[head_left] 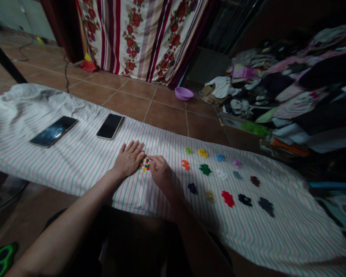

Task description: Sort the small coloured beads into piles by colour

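My left hand (128,159) lies flat on the striped cloth, fingers stretched out, its thumb side beside a small patch of multicoloured pieces (145,166). The patch mixes red, yellow, white, green and dark bits, too small to make out singly. My right hand (161,171) is at the patch's right edge, index finger and thumb pinched together; whatever is between them is hidden. Right of it lie small piles sorted by colour, among them orange pieces (185,165), dark green pieces (205,169), yellow pieces (203,153), red pieces (227,199) and black pieces (245,199).
Two phones, a larger phone (54,131) and a smaller phone (110,126), lie left on the striped cloth (83,169). Beyond the table's far edge, a purple basin (184,94) stands on the tiled floor. Heaped clothes (294,84) fill the right side.
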A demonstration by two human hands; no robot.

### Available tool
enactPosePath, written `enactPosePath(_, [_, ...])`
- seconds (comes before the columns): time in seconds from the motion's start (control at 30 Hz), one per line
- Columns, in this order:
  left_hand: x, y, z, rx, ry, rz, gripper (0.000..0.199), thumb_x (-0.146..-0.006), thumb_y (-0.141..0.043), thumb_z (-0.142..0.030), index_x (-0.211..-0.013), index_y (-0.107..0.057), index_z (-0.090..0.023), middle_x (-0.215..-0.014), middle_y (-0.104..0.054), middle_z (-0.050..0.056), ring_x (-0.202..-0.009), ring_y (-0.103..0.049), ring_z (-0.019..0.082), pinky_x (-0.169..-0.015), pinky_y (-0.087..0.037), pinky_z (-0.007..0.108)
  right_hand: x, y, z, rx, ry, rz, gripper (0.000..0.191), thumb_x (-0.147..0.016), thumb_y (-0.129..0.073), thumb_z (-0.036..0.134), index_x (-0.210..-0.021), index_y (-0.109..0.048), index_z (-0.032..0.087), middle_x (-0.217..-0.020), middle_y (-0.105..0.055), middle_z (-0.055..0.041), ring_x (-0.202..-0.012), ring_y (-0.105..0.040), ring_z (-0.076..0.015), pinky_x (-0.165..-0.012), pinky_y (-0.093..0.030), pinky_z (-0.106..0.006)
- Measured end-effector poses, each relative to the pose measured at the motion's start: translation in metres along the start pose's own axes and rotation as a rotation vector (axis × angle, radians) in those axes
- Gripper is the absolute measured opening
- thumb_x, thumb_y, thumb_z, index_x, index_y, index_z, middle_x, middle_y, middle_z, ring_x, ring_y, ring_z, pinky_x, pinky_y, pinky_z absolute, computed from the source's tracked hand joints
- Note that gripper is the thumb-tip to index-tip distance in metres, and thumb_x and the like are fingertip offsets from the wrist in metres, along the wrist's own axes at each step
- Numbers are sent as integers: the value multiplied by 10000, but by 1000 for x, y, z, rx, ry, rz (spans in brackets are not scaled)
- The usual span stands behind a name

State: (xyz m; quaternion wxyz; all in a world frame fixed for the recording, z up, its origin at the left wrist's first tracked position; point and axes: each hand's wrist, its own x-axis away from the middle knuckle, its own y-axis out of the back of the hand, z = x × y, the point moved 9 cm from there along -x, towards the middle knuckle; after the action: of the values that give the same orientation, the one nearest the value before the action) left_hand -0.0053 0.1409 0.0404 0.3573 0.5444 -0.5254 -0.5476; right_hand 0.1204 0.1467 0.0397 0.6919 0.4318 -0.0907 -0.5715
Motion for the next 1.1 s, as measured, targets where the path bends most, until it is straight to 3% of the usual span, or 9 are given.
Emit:
enactPosePath(0.27, [24,6,2,-59,-29,-14,548,-973,-243,-421,-1451,-378,-188,-1542,-333,126,-1447,-262,290,-1129,-273,551,-1,0,0,32,-27,5,278,-865,-482,145,-996,-714,224,-958,-667,-63,-890,-620,-179,-845,-494,-290])
enactPosePath(0.53, [51,6,-7,-115,-72,78,602,-968,-247,-490,-1471,-332,-169,-1567,-274,114,-1456,-235,291,-1141,-254,551,-3,3,3,21,-60,13,195,-856,-503,139,-896,-683,202,-897,-664,-49,-833,-622,-177,-783,-487,-285])
enactPosePath(0.8, [50,-2,-22,-104,-130,72,600,-960,-291,-492,-1468,-336,-175,-1567,-268,114,-1456,-241,281,-1142,-260,562,-3,3,2,-33,-41,-8,190,-808,-489,112,-858,-636,221,-877,-692,-32,-864,-629,-178,-835,-474,-302])
enactPosePath(0.97, [45,-2,-24,-94,-130,46,597,-963,-283,-487,-1457,-356,-161,-1561,-289,113,-1462,-226,269,-1156,-241,550,-4,1,-2,-62,-78,-34,145,-791,-506,156,-834,-629,220,-825,-686,-20,-754,-610,-169,-773,-490,-302])
enactPosePath(1.1, [40,0,-19,-94,-101,26,606,-959,-295,-490,-1457,-358,-150,-1545,-320,136,-1455,-246,272,-1157,-239,540,-5,0,-8,-129,-143,-28,199,-783,-513,186,-918,-653,229,-874,-697,-16,-738,-617,-157,-741,-510,-291])
